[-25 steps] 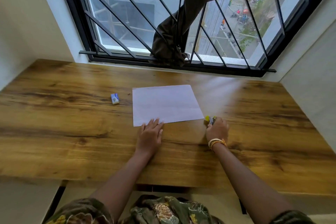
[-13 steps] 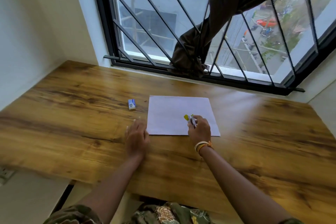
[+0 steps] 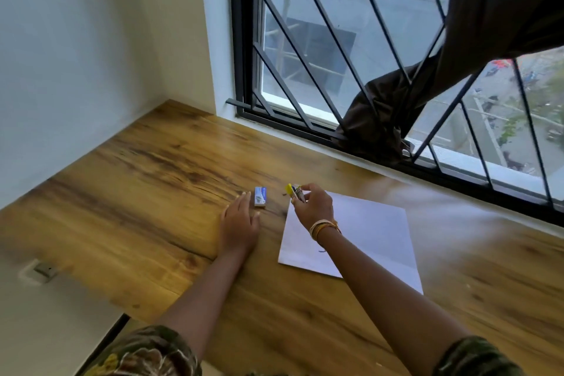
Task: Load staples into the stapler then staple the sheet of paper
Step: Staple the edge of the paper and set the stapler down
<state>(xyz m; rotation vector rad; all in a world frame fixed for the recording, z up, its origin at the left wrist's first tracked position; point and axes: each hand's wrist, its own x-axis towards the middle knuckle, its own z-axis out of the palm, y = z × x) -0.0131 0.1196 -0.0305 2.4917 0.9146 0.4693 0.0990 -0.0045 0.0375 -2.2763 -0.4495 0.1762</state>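
Fingers of right hand (image 3: 312,207) pinching stapler (image 3: 293,191), left hand (image 3: 239,223) flat beside closed staple box (image 3: 260,197)

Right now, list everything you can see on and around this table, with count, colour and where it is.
table: one, brown wood, under the window
paper: one sheet, white, flat on the table, right of centre
staple box: one, blue and white, on the table left of the paper
stapler: one, yellow and metal, held above the paper's far left corner
window: one, black grille, behind the table
curtain: one, dark brown, knotted at the grille
bangles: orange, on the right wrist
left hand: flat on the table, fingertips beside the box
right hand: grips the stapler
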